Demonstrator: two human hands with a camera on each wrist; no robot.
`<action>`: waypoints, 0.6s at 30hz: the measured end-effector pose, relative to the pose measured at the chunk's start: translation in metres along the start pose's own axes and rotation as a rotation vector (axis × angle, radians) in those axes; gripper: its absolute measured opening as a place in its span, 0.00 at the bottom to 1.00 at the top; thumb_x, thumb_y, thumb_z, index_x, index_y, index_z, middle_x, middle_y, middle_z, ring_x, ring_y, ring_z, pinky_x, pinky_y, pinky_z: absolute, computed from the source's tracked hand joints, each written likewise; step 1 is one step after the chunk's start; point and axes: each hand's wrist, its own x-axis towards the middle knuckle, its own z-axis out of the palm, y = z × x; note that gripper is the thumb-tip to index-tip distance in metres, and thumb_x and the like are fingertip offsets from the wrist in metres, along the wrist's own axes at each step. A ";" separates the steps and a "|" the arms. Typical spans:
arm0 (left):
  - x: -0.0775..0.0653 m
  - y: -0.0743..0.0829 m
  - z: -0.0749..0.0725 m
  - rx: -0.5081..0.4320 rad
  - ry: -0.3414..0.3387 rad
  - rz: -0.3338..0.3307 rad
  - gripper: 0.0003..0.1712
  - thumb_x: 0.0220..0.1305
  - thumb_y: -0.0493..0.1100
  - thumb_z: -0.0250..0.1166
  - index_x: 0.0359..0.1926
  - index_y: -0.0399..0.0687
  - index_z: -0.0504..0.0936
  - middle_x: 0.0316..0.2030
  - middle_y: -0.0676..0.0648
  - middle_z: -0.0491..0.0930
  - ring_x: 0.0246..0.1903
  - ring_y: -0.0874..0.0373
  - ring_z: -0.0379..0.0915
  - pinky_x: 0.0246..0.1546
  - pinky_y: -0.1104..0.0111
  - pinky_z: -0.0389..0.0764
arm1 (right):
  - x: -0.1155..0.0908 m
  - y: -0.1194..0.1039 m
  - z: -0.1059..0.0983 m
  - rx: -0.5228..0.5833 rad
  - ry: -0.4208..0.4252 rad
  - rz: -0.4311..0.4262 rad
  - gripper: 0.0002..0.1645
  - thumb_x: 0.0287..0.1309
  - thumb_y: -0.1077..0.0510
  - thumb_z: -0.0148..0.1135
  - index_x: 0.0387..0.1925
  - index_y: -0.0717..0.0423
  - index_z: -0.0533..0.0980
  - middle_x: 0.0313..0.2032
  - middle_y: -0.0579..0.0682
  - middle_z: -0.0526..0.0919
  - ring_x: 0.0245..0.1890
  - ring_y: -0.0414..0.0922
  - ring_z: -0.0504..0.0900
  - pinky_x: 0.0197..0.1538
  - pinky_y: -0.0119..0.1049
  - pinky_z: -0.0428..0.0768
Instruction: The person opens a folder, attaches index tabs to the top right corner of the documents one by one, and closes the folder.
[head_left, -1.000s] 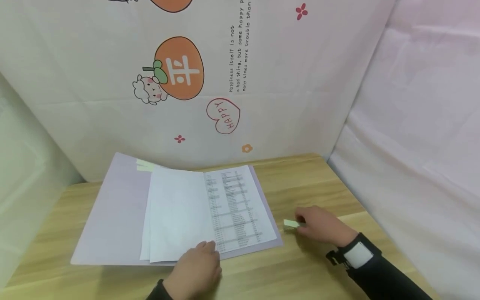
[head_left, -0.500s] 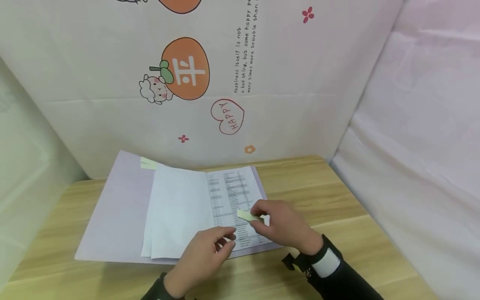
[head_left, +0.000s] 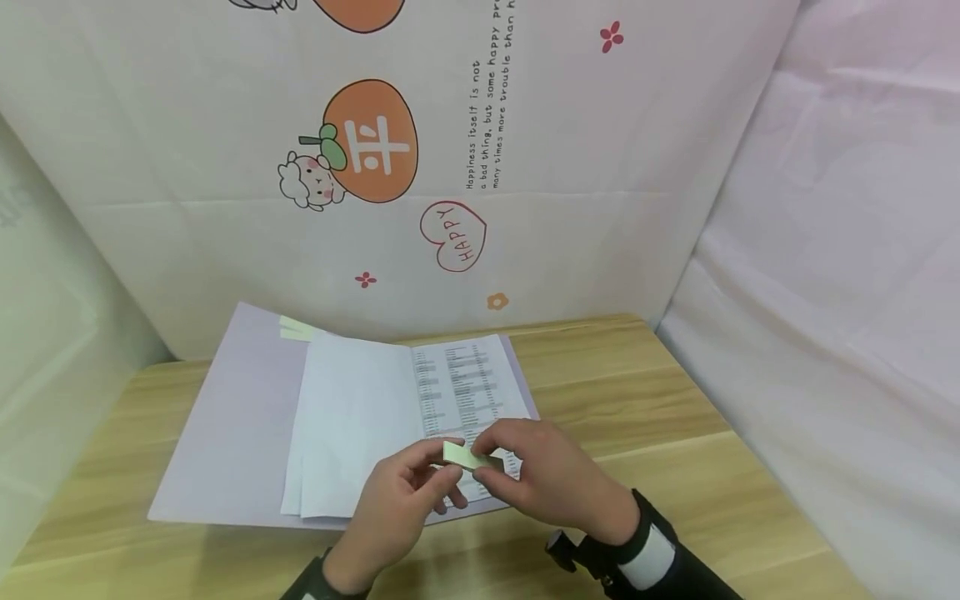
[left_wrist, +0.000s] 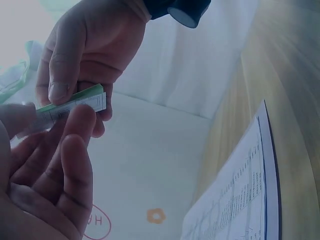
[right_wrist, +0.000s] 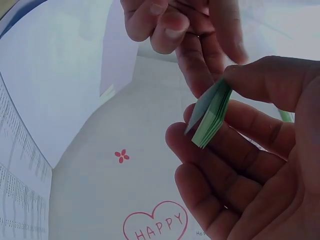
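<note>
A small pale green pad of sticky notes (head_left: 458, 455) is held above the lower part of an open booklet. My right hand (head_left: 555, 477) pinches its right end between thumb and fingers. At the left end are the thumb and fingers of my left hand (head_left: 396, 505), which pinch it too. In the right wrist view the layered edge of the pad (right_wrist: 214, 119) shows, with one sheet standing a little apart. Underneath lies the booklet's printed page (head_left: 453, 387), partly hidden by both hands. A blank white page (head_left: 360, 417) is turned to the left.
The booklet's lilac cover (head_left: 217, 442) lies spread leftward on the wooden table (head_left: 637, 400). Pale green sticky tabs (head_left: 297, 330) show at the top beside the white pages. A white printed cloth (head_left: 555, 242) hangs behind, and plain cloth (head_left: 840, 275) stands at the right.
My right hand has brought the sticky note pad from the table at the right over the booklet. My left hand has lifted off the booklet's lower edge and met the pad.
</note>
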 end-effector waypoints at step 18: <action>-0.008 0.006 -0.004 0.084 0.027 0.126 0.10 0.69 0.40 0.65 0.50 0.47 0.82 0.26 0.54 0.83 0.25 0.56 0.82 0.23 0.64 0.81 | -0.002 -0.005 0.005 0.013 0.046 -0.030 0.08 0.64 0.54 0.67 0.42 0.49 0.78 0.39 0.38 0.81 0.35 0.34 0.76 0.39 0.28 0.77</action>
